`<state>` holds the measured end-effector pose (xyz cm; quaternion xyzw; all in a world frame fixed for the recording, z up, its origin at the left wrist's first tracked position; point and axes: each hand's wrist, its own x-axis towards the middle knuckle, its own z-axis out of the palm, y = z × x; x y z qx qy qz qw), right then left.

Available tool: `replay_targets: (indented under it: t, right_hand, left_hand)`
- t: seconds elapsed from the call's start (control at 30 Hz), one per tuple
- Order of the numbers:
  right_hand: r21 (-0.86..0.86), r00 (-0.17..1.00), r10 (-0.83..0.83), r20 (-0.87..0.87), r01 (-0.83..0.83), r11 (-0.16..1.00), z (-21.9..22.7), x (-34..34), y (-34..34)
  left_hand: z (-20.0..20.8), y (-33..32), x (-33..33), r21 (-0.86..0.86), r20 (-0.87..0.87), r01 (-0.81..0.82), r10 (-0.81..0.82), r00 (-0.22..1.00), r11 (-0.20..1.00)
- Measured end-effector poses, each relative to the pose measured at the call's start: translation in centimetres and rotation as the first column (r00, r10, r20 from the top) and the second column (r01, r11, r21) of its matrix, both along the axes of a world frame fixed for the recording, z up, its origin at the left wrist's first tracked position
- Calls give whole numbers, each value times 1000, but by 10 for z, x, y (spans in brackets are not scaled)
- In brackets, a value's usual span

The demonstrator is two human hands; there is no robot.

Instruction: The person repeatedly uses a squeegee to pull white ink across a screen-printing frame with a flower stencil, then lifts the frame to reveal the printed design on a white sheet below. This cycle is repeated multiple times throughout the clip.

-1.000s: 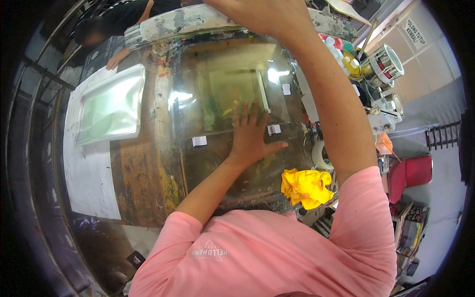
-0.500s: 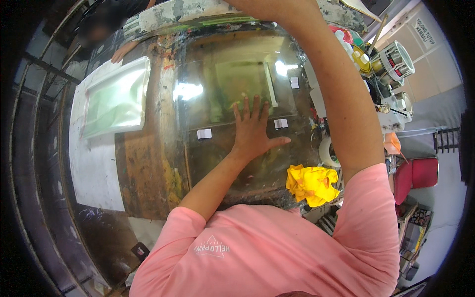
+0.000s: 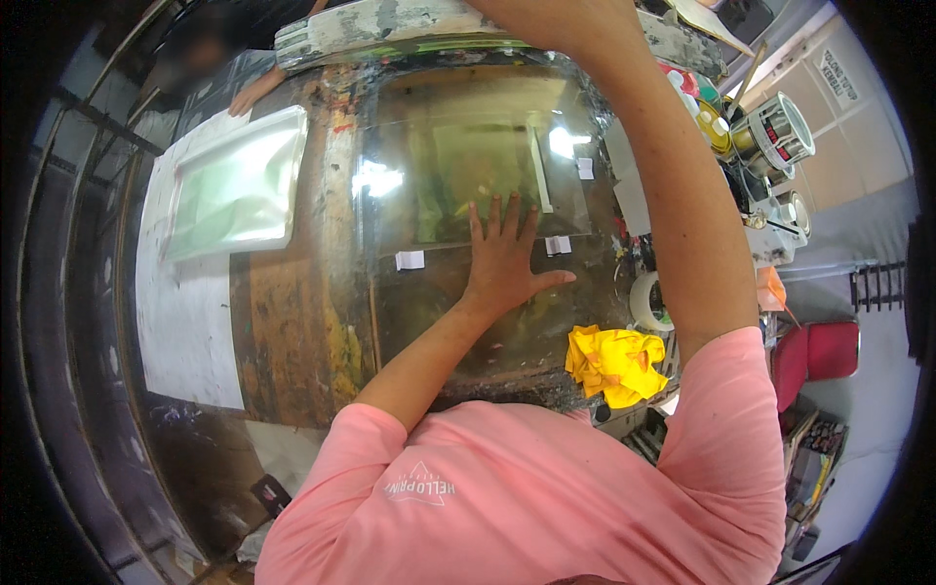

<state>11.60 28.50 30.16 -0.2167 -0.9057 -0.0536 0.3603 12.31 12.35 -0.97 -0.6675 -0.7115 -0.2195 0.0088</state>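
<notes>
My left hand (image 3: 505, 255) lies with its fingers spread on a clear, glossy sheet (image 3: 458, 283) over the stained work table. Beneath its fingertips shows a yellow-green rectangle (image 3: 458, 161) with a white strip (image 3: 540, 171) along its right side. Small white tabs sit around it: one tab (image 3: 410, 260) left of the hand, another (image 3: 558, 245) beside its thumb, a third (image 3: 585, 169) farther back. My right arm reaches to the far edge, where my right hand (image 3: 546, 18) is cut off by the picture's top; its fingers are hidden near a paint-smeared frame (image 3: 390, 27).
A crumpled yellow cloth (image 3: 616, 366) lies at the near right, by a tape roll (image 3: 647, 300). Cans (image 3: 775, 136) and bottles crowd the right side. At left, a clear plastic sheet (image 3: 239, 185) rests on white paper (image 3: 185, 331); another person's hand (image 3: 255, 93) touches there.
The view has shifted slightly, so the table appears a little to the right. My left hand stays spread on the sheet, and my right arm is still stretched to the far edge.
</notes>
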Motion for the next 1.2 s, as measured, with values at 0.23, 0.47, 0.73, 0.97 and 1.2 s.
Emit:
replay_targets:
  t: [0.23,0.47,0.73,0.97,1.2]
  right_hand:
    - [-40,1000,17,-4,-17,999,1,1,-8]
    - [12,999,-15,-42,15,1000,-19,9,-21]
    - [-154,931,216,293,-177,972,-142,68,-61]
    - [-532,878,305,368,-70,844,-216,92,-93]
    - [-309,936,192,294,-97,946,-270,66,-61]
  left_hand:
    - [-3,-1,1,18,24,-7,7,1000,1000]
    - [86,-18,-81,83,724,-331,171,668,940]
    - [89,-96,-129,55,795,-407,206,570,912]
    - [18,-118,-115,-23,79,-524,524,848,851]
    - [4,-119,-123,-7,161,-456,451,878,890]
